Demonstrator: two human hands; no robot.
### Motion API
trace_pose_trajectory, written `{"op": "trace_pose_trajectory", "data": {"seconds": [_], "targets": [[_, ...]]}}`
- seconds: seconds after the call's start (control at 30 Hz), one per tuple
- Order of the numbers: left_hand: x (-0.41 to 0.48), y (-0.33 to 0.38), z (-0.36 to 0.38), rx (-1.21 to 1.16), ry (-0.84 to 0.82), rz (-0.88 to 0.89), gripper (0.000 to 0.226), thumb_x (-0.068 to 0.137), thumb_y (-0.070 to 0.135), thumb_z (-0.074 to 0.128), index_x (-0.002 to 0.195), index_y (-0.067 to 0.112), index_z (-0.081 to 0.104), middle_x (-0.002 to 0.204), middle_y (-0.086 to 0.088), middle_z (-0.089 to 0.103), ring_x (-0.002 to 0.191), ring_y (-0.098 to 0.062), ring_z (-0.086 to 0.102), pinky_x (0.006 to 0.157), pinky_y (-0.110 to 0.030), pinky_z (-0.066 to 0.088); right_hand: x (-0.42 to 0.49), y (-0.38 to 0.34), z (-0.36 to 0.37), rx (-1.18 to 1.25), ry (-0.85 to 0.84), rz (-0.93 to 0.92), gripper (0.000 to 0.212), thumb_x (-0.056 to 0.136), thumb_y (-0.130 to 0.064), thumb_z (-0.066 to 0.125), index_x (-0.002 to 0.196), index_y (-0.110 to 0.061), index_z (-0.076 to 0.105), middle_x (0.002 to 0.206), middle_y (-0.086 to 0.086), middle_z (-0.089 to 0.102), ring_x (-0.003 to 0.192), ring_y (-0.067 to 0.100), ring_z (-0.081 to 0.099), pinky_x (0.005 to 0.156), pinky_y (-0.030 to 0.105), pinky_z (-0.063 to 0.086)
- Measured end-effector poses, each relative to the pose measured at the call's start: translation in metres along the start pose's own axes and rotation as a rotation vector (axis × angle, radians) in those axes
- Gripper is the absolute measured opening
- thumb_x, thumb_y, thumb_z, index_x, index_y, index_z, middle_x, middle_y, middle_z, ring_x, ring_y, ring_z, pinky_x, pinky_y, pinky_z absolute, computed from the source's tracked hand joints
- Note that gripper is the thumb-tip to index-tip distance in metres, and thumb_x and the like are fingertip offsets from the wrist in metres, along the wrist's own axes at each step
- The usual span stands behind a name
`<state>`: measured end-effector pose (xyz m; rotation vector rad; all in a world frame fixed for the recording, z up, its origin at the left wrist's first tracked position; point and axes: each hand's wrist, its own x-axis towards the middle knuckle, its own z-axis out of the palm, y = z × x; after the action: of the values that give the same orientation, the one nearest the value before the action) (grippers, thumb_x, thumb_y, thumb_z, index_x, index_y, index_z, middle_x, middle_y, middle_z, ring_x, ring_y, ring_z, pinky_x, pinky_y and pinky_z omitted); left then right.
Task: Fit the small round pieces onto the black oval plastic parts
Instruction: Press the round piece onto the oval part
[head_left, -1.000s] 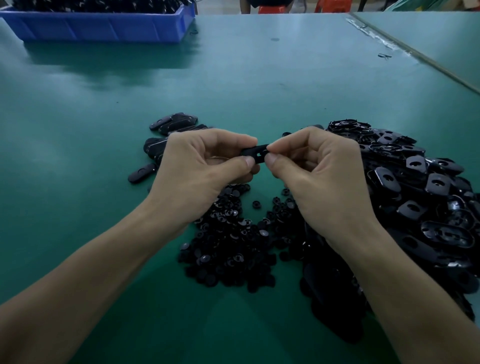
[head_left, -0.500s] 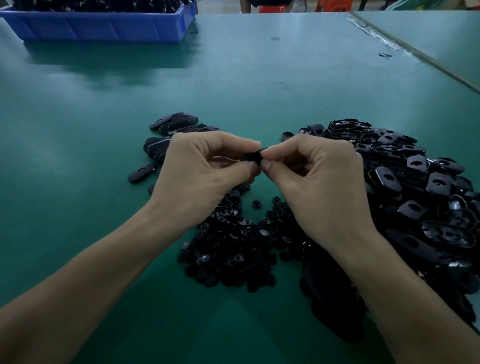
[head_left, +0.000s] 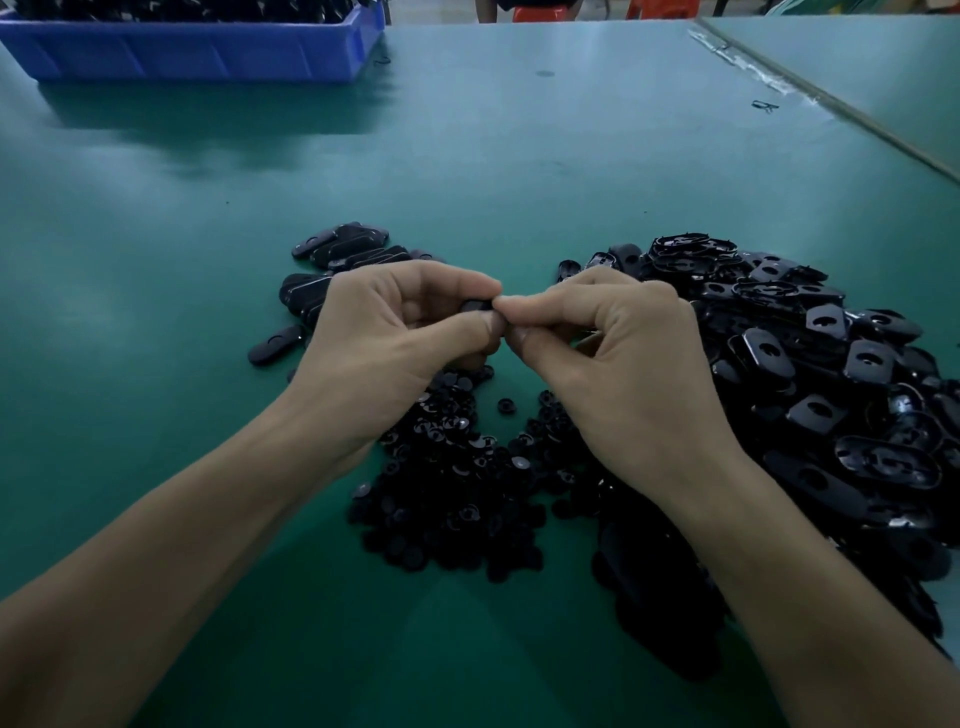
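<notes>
your left hand (head_left: 395, 332) curled round a black oval part (head_left: 475, 305), pinching it. your right hand (head_left: 613, 353) pinched the same part's right end, fingertips meeting the left's. beneath them, towards the worktop's (head_left: 156, 260) near edge, lay the pile of small round pieces (head_left: 457, 483). a heap of oval parts (head_left: 831, 389) sat by the right edge, a smaller cluster (head_left: 337, 254) just left of your hands, a blue bin (head_left: 197, 52) in the far left corner.
</notes>
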<state>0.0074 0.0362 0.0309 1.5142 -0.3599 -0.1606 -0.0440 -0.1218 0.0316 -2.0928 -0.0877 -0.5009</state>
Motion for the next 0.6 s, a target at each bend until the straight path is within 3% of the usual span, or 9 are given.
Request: {"op": "trace_pose_trajectory", "data": {"seconds": [0.17,0.27,0.4,0.6], "targets": [[0.0,0.001,-0.001,0.003,-0.049,-0.026,0.019,0.076,-0.001,0.078,0.086,0.014,0.073,0.077,-0.007,0.075,0.065,-0.011,0.066,0.06,-0.017,0.052,0.002,0.003,-0.004,0.044,-0.011,0.018,0.019,0.086,-0.017,0.078,0.093,-0.034,0.078,0.09,-0.01,0.065,0.077,0.008,0.062,0.067,0.015,0.044],[0.001,0.002,-0.003,-0.008,-0.084,-0.034,0.018,0.072,0.008,0.075,0.087,0.018,0.073,0.077,-0.003,0.075,0.068,-0.01,0.066,0.063,-0.018,0.053,0.004,0.003,-0.009,0.145,-0.035,0.069,0.018,0.084,-0.017,0.08,0.091,-0.032,0.074,0.085,-0.008,0.072,0.08,0.009,0.07,0.073,0.03,0.057],[0.002,0.001,-0.006,0.0,-0.114,-0.038,0.03,0.069,0.008,0.082,0.095,0.015,0.07,0.078,-0.002,0.075,0.069,-0.011,0.068,0.069,-0.019,0.055,0.006,0.004,-0.012,0.199,-0.105,0.103,0.015,0.083,-0.013,0.08,0.084,-0.027,0.074,0.073,-0.008,0.075,0.069,0.007,0.072,0.065,0.022,0.056],[0.0,0.001,-0.004,0.037,-0.077,-0.024,0.024,0.063,0.015,0.079,0.087,0.015,0.074,0.082,-0.008,0.077,0.074,-0.015,0.072,0.072,-0.023,0.058,0.006,0.005,-0.012,0.19,-0.11,0.145,0.015,0.082,-0.013,0.08,0.078,-0.026,0.072,0.071,-0.008,0.074,0.065,0.005,0.069,0.066,0.024,0.058]]}}
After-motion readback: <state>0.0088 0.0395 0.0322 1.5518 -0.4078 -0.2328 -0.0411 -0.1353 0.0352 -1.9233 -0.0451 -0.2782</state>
